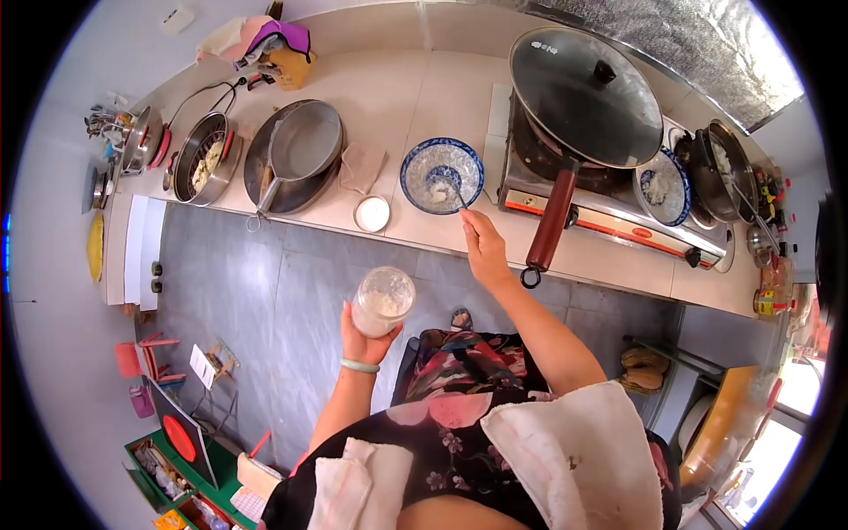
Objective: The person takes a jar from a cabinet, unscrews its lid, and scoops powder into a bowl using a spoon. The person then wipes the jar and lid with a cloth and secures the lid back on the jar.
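Long-handled pan [555, 221] covered by a lid [565, 102] and set on a gas stove [609, 223] at right, round pans [306, 141] stacked at left, purple-edged cloth [284, 37] heaped far left

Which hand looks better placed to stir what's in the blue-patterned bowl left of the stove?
Probably the right hand: it grips the utensil that dips into the bowl. The left hand is occupied, holding the jar away from it.

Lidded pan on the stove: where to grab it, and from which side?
The brown handle, around its middle, probably from the counter's front side: it's long and juts past the stove toward the person. Skip the knob; it would likely lift only the lid.
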### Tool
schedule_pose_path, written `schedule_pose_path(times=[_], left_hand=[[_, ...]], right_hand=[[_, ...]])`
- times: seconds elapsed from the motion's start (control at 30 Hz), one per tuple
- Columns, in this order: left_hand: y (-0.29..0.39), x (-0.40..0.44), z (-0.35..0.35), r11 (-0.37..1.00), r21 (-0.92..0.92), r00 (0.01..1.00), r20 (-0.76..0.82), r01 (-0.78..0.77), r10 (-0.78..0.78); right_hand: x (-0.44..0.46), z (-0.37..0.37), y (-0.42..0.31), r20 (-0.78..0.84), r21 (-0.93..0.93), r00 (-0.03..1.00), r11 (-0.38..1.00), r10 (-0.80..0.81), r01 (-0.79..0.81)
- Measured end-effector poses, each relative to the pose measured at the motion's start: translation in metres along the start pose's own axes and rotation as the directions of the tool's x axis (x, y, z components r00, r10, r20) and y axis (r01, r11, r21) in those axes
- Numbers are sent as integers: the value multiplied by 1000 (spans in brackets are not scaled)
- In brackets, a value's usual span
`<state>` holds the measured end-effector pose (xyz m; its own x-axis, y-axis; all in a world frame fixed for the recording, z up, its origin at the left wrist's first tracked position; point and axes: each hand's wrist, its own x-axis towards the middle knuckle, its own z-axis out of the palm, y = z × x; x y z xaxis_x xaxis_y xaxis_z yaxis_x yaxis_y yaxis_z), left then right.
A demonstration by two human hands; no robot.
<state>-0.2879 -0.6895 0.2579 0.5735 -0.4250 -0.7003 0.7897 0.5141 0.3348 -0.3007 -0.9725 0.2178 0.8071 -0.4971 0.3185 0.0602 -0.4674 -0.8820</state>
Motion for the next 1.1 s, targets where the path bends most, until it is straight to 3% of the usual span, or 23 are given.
schedule_pose_path(times=[0.07, 0.17, 0.23, 0.3, 0.43, 0.57, 0.63, 0.7, 0.77, 0.83, 0.9, 1.03, 1.1], left_hand=[[3, -5, -9, 1000, -28, 999, 43, 0, 1], [3, -13, -10, 999, -24, 998, 50, -31, 32], [1, -12, -15, 994, -108, 971, 238, -13, 39], [-1, -14, -2, 991, -120, 984, 165, -54, 74], [1, -1, 0, 998, -64, 993, 120, 9, -1], [-4, -3, 18, 1000, 9, 990, 139, 26, -27], [-7, -6, 24, 999, 24, 990, 132, 44, -47], [-11, -10, 32, 998, 17, 990, 120, 68, -70], [-17, -15, 34, 995, 39, 986, 138, 93, -97], [-21, -19, 31, 992, 56, 980, 156, 115, -122], [-27, -20, 29, 988, 70, 972, 180, 138, -149], [-45, -24, 35, 967, 114, 945, 213, 228, -248], [-63, -27, 44, 961, 56, 943, 184, 272, -278]], right_hand=[[6, 4, 10, 6, -92, 996, 992, -88, 88], [3, 12, 38, 68, -190, 994, 977, -89, 101], [-3, 12, 41, -9, -169, 979, 965, -204, 199], [-3, 1, 28, -3, -205, 954, 934, -299, 292], [4, -14, 11, 145, -29, 989, 1000, 9, -5], [-4, -22, 16, -40, 17, 976, 976, -214, 215], [-21, -31, 13, -19, 224, 1000, 975, 15, -11], [-50, -46, 6, 48, 446, 959, 853, 281, -272], [-72, -64, -21, 96, 842, 812, 388, 576, -375], [-104, -99, -39, 118, 920, 774, 225, 622, -321], [-133, -145, -54, 90, 921, 760, 237, 643, -309], [-155, -240, -67, -136, 920, 594, 323, 793, -221], [-149, -281, -78, -341, 844, 635, 523, 694, -118]])
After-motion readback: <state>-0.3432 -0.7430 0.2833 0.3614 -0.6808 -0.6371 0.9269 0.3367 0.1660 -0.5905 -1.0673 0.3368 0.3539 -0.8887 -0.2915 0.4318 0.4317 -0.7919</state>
